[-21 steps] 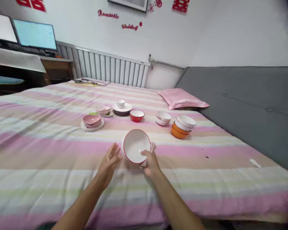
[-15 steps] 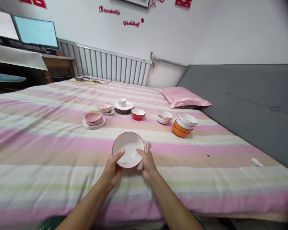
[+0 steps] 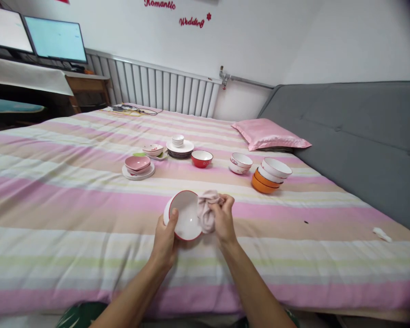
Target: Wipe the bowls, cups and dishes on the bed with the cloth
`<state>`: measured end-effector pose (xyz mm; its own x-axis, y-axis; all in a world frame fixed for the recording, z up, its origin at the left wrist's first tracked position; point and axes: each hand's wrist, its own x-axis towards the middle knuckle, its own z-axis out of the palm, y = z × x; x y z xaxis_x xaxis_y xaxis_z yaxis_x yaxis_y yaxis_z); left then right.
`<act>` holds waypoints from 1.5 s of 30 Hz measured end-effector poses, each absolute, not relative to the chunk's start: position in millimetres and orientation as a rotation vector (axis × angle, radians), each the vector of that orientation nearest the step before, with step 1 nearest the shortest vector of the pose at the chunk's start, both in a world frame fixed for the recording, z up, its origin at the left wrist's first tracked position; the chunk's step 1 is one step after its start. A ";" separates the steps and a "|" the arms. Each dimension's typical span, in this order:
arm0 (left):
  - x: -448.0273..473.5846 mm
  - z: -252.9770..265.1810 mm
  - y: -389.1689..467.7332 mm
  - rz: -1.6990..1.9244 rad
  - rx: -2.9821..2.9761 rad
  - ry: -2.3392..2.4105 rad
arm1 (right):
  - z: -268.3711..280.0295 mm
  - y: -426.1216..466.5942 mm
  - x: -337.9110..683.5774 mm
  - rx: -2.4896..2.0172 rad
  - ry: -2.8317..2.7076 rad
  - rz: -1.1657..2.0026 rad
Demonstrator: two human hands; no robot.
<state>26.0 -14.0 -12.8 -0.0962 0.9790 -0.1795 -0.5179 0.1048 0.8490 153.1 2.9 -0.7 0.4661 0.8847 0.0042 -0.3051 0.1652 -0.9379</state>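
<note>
A white bowl with a red rim (image 3: 187, 214) is tilted over the bed, its inside facing up and to the right. My left hand (image 3: 166, 234) grips it at the left side, thumb over the rim and the other fingers behind. In my right hand (image 3: 223, 218) a crumpled pale pink cloth (image 3: 207, 210) is pinched, held at the bowl's right edge and covering part of that rim. Beyond my hands stands a red bowl with a white inside (image 3: 202, 159).
Pink dishes on plates (image 3: 138, 165), a plate stack with small bowls (image 3: 180, 146), patterned bowls (image 3: 241, 163) and an orange-and-white bowl stack (image 3: 268, 175) stand across the striped bed (image 3: 89, 205). A pink pillow (image 3: 271, 133) lies by the grey headboard (image 3: 355, 123).
My right hand has left the bowl's rim and now bunches the cloth at its right edge. The bowl has turned to the right in my left hand. The camera view has shifted slightly.
</note>
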 end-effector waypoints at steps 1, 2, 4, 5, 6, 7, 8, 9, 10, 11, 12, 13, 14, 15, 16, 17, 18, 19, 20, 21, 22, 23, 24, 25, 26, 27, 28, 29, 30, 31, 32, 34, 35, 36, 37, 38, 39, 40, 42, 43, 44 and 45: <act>28.4 -14.1 -14.6 1.432 0.628 0.958 | -1.7 1.2 147.5 -1.145 -0.747 0.846; 30.7 -15.1 -15.6 1.458 0.626 0.948 | -3.5 -0.6 141.7 -1.217 -0.849 0.734; 34.5 -16.9 -18.7 1.491 0.632 0.935 | -8.2 -4.2 131.5 -1.349 -1.039 0.521; 36.0 -17.8 -20.7 1.499 0.643 0.929 | -10.4 -5.8 127.7 -1.391 -1.113 0.438; 37.3 -18.9 -22.6 1.501 0.661 0.922 | -12.2 -7.0 125.1 -1.420 -1.180 0.365; 38.4 -20.2 -24.5 1.503 0.681 0.919 | -13.6 -7.8 123.7 -1.439 -1.244 0.302; 39.4 -21.8 -26.2 1.505 0.702 0.921 | -14.4 -8.2 123.3 -1.456 -1.304 0.252; 40.2 -23.6 -27.7 1.505 0.721 0.929 | -14.8 -8.2 123.6 -1.479 -1.360 0.214; 41.0 -25.7 -28.8 1.501 0.738 0.944 | -14.9 -7.8 124.5 -1.512 -1.407 0.188; 41.7 -27.8 -29.8 1.493 0.753 0.962 | -14.7 -7.2 125.7 -1.545 -1.442 0.179; 42.5 -29.8 -30.5 1.484 0.764 0.977 | -14.4 -6.5 126.8 -1.572 -1.460 0.181; 43.3 -31.6 -31.0 1.474 0.775 0.983 | -14.0 -5.7 127.8 -1.583 -1.459 0.191; 44.0 -33.1 -31.4 1.467 0.791 0.978 | -13.7 -5.0 128.4 -1.578 -1.440 0.203; 44.8 -34.2 -31.8 1.462 0.809 0.968 | -13.5 -4.3 128.8 -1.558 -1.410 0.215; 45.5 -34.9 -32.1 1.458 0.829 0.956 | -13.5 -3.7 128.8 -1.534 -1.372 0.227; 46.0 -35.3 -32.4 1.454 0.854 0.945 | -13.6 -3.2 128.8 -1.510 -1.329 0.240; 46.4 -35.5 -32.7 1.451 0.879 0.935 | -13.7 -2.8 128.7 -1.484 -1.292 0.258; 46.5 -35.4 -32.9 1.449 0.904 0.923 | -13.8 -2.4 128.8 -1.455 -1.268 0.282; 46.3 -35.2 -33.1 1.446 0.923 0.911 | -13.8 -2.2 129.2 -1.422 -1.262 0.310; 45.9 -34.8 -33.3 1.443 0.937 0.899 | -13.4 -2.1 129.9 -1.381 -1.272 0.343; 45.1 -34.0 -33.4 1.440 0.945 0.891 | -12.5 -2.3 131.1 -1.333 -1.300 0.377; 44.0 -32.9 -33.5 1.437 0.949 0.886 | -11.0 -2.6 132.6 -1.277 -1.346 0.411; 42.7 -31.3 -33.3 1.432 0.954 0.883 | -9.0 -3.2 134.4 -1.217 -1.406 0.442; 41.2 -29.4 -33.0 1.425 0.964 0.879 | -6.5 -3.9 136.2 -1.152 -1.477 0.470; 39.5 -27.3 -32.4 1.421 0.980 0.874 | -3.7 -4.7 138.0 -1.085 -1.559 0.497; 37.5 -24.9 -31.4 1.417 1.000 0.866 | -0.9 -5.6 139.5 -1.020 -1.651 0.519; 35.2 -22.6 -30.0 1.417 1.023 0.859 | 1.6 -6.3 140.8 -0.965 -1.744 0.535; 32.7 -20.3 -28.2 1.424 1.047 0.855 | 3.7 -7.0 141.8 -0.927 -1.835 0.531; 30.0 -18.3 -26.0 1.440 1.072 0.859 | 5.2 -7.5 142.5 -0.909 -1.917 0.503; 27.0 -16.4 -23.4 1.461 1.098 0.870 | 6.1 -7.8 143.1 -0.906 -1.991 0.449; 23.9 -14.8 -20.7 1.483 1.126 0.887 | 6.6 -8.2 143.5 -0.918 -2.054 0.378; 17.5 -11.8 -15.2 1.518 1.186 0.935 | 7.1 -9.4 144.2 -0.967 -2.135 0.236; 14.4 -10.4 -12.7 1.527 1.215 0.964 | 7.4 -10.4 144.2 -0.997 -2.149 0.190; 11.6 -9.0 -10.6 1.532 1.243 0.995 | 7.7 -11.8 143.9 -1.029 -2.147 0.171; 9.3 -7.7 -9.0 1.537 1.270 1.024 | 8.1 -13.4 143.0 -1.063 -2.130 0.172; 7.5 -6.4 -8.1 1.545 1.295 1.049 | 8.4 -15.1 141.4 -1.097 -2.096 0.187; 6.5 -5.4 -7.7 1.552 1.321 1.071 | 8.3 -16.6 139.0 -1.133 -2.043 0.213; 6.2 -4.5 -8.0 1.559 1.346 1.088 | 7.9 -17.8 135.7 -1.169 -1.976 0.250; 7.9 -3.6 -10.1 1.570 1.402 1.112 | 5.9 -19.0 127.8 -1.242 -1.821 0.339; 9.5 -3.4 -11.6 1.577 1.427 1.124 | 4.4 -19.1 123.6 -1.275 -1.742 0.386; 11.5 -3.3 -13.3 1.584 1.449 1.133 | 2.9 -18.8 119.8 -1.300 -1.671 0.435; 13.4 -3.4 -14.8 1.593 1.465 1.136 | 1.4 -18.4 116.7 -1.315 -1.614 0.479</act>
<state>13.4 -14.8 -3.4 -0.1319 0.9106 0.3917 0.0737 -0.3851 0.9199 116.7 -18.4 1.4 0.0460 0.9036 0.4258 0.5252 0.3407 -0.7798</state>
